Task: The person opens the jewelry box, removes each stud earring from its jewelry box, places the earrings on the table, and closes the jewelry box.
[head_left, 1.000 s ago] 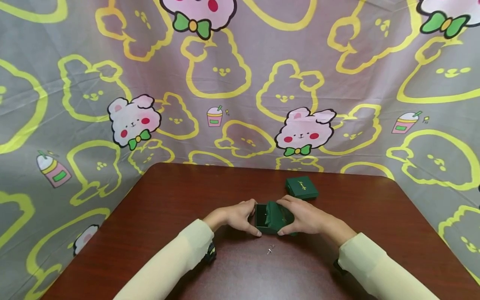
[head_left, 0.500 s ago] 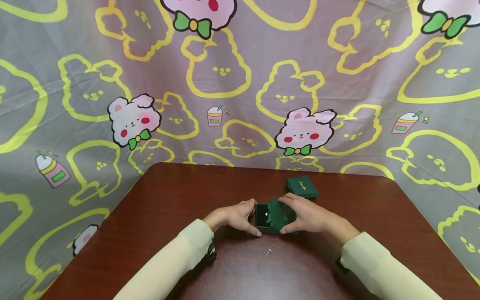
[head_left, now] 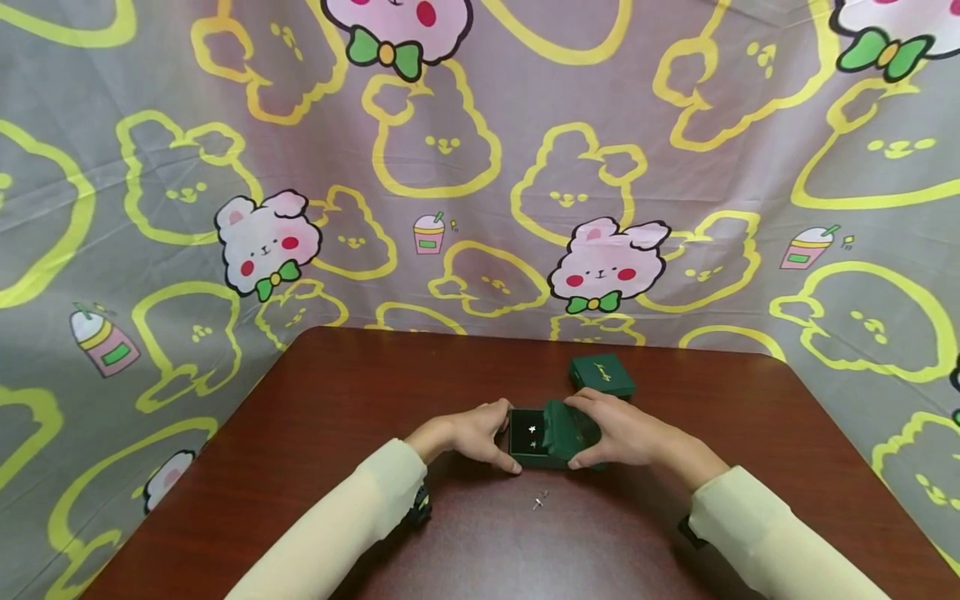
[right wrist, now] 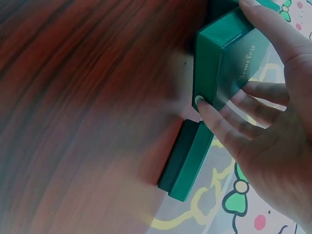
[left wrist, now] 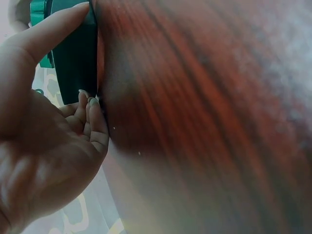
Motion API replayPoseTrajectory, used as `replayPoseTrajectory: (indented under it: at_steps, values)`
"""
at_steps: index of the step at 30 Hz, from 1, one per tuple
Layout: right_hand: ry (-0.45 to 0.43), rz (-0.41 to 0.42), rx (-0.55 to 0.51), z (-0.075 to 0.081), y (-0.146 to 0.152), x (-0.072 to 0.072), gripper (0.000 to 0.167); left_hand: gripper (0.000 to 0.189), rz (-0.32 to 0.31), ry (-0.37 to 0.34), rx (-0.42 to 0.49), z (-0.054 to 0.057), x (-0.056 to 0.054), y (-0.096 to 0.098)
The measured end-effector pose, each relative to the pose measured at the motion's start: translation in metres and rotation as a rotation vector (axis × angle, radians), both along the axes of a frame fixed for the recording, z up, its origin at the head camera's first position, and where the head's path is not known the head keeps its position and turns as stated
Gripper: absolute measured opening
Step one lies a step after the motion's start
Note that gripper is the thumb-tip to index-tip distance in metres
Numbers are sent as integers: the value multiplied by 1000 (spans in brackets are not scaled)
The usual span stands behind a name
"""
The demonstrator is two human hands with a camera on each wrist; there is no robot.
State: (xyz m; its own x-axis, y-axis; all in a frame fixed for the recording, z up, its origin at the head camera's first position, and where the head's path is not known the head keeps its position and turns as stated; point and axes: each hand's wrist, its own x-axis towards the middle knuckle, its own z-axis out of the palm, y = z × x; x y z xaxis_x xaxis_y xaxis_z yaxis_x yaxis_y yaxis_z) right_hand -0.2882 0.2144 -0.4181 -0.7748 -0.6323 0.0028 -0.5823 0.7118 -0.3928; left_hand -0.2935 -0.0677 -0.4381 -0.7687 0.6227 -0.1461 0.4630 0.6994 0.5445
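Note:
In the head view, a green jewelry box base [head_left: 528,460] with a black insert sits near the table's middle. Two small silvery studs, probably earrings [head_left: 532,430], show on the insert. My left hand [head_left: 474,433] grips the base from the left, thumb in front and fingers behind. The base's dark green side [left wrist: 75,58] is also in the left wrist view. My right hand [head_left: 622,429] holds the green lid [head_left: 564,433], tilted over the right part of the base. Gold "Jewelry" lettering marks this lid [right wrist: 234,63] in the right wrist view.
A second green jewelry box [head_left: 603,375], closed, lies behind my right hand. Small silvery pieces [head_left: 538,503] lie on the brown table [head_left: 360,375] in front of the base. A patterned cloth [head_left: 480,167] hangs behind the table.
My right hand has moved the lid rightward, uncovering more of the black insert and the studs on it. My left hand and the base have stayed almost in place.

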Motion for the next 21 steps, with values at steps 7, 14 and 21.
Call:
replayPoseTrajectory:
  at_steps: [7,14,21]
  values:
    - [-1,-8,2,0,2,0,96,67,8,0,2,0,0,-2]
    - [-1,-4,12,0,3,0,96,66,1,0,-7,-2,-1,-3]
    - [-12,-6,15,0,5,1,96,68,-1,-1,-10,0,-1,-3]
